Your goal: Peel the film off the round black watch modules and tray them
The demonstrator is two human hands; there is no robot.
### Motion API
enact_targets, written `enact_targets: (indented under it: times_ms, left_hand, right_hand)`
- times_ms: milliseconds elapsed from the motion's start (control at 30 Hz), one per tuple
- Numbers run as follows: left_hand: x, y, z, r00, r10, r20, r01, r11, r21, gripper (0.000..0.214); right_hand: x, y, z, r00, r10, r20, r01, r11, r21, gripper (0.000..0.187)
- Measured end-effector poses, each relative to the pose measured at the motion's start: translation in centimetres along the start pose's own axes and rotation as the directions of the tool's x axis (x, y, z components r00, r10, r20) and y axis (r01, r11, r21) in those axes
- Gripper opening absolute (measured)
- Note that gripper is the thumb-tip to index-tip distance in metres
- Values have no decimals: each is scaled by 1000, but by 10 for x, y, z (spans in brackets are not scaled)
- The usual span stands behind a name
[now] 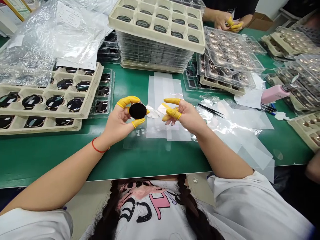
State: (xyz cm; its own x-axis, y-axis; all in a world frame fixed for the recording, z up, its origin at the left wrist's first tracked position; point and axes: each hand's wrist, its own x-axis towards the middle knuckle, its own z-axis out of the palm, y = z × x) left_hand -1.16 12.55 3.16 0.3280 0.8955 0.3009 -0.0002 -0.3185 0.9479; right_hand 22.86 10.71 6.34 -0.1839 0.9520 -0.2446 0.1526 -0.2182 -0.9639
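My left hand (116,121) holds a round black disc (137,110) upright by its edge, between fingers in yellow finger cots. It looks like a watch body, but its face is too dark to be sure. My right hand (185,115), also wearing yellow cots, is raised just right of the disc without touching it. Nothing shows in its apart, curved fingers. Under both hands lie transparent film sheets (160,100) on the green mat (50,160), with a small crumpled white scrap (153,113) near the disc.
Pulp trays of black discs (85,108) lie left; a tall tray stack (156,23) stands ahead. Fine tweezers (211,110) rest on plastic film right of my right hand. Plastic trays (232,50) and a pink bottle (275,94) sit right. A co-worker's hands (231,21) work beyond.
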Motion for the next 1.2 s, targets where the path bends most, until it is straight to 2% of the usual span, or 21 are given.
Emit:
enact_targets:
  times_ms: [67, 167, 233, 467, 600, 700, 833, 933, 1067, 1200]
  left_hand:
    - [1, 1, -1, 999, -49, 5, 49, 998, -29, 59]
    - [1, 5, -1, 993, -120, 14, 120, 990, -73, 59]
    - [1, 8, 0, 988, -153, 19, 154, 985, -83, 57]
    - [1, 8, 1, 980, -198, 35, 201, 974, -101, 60]
    - [0, 4, 4, 957, -284, 57, 288, 953, -97, 60]
    - [-5, -2, 10, 956, -272, 112, 282, 956, -77, 57]
    - [-12, -3, 17, 950, -232, 207, 248, 967, -54, 53]
    - [-15, 1, 19, 934, -239, 264, 259, 965, -41, 51]
    - [-17, 2, 20, 933, -231, 275, 253, 966, -47, 51]
    - [-17, 1, 21, 939, -234, 252, 255, 966, -54, 51]
  right_hand:
    - [0, 1, -8, 999, -34, -2, 34, 996, -85, 64]
    - [3, 4, -19, 981, -173, -91, 153, 968, -197, 44]
    - [5, 5, -23, 967, -225, -122, 188, 948, -258, 32]
    - [0, -3, -17, 978, -203, -54, 167, 907, -387, 22]
    - [-4, -9, -13, 960, -270, -71, 235, 919, -316, 19]
    - [-6, -11, -1, 941, -323, -100, 301, 935, -190, 20]
    - [-4, -10, 28, 981, -195, -7, 194, 979, -69, 27]
    - [-1, -7, 42, 990, -138, 41, 140, 989, -56, 26]
    - [0, -4, 45, 992, -125, 21, 126, 988, -84, 23]
    - [-3, -2, 43, 993, -114, -4, 113, 989, -98, 29]
